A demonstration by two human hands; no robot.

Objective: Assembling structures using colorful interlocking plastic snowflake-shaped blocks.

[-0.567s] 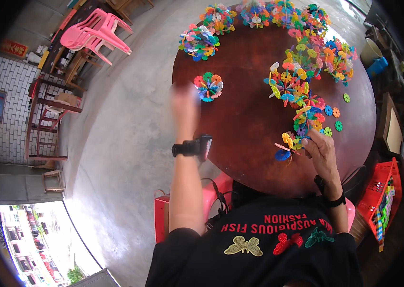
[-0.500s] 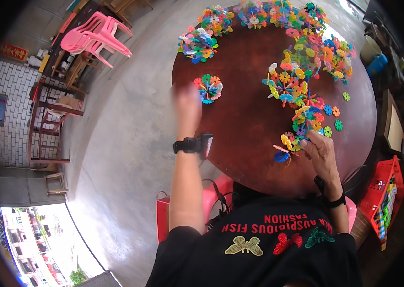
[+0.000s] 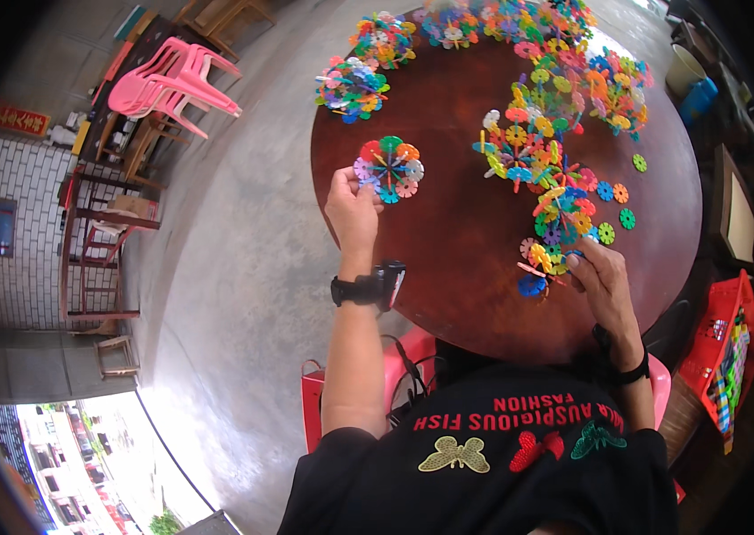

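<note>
Left hand [image 3: 354, 210], one: at the left rim of the round table [image 3: 461, 259], thumb and fingers pinched on a disc wheel [image 3: 407, 152] — lifted or resting, we cannot tell. Right hand [image 3: 604, 272], one: over the table's near right part, fingers curled close beside a small disc cluster [image 3: 534, 283]; whether they grip a piece, we cannot tell. Step, by our judgement: handling the wheel; the next move calls for a steady left pinch and precise right fingertips. Wheel: green, red, white, pink, blue and lilac notched discs, ringed round a dark centre. Outward, we list loose discs [image 3: 627, 218] toward the table's right rim.
</note>
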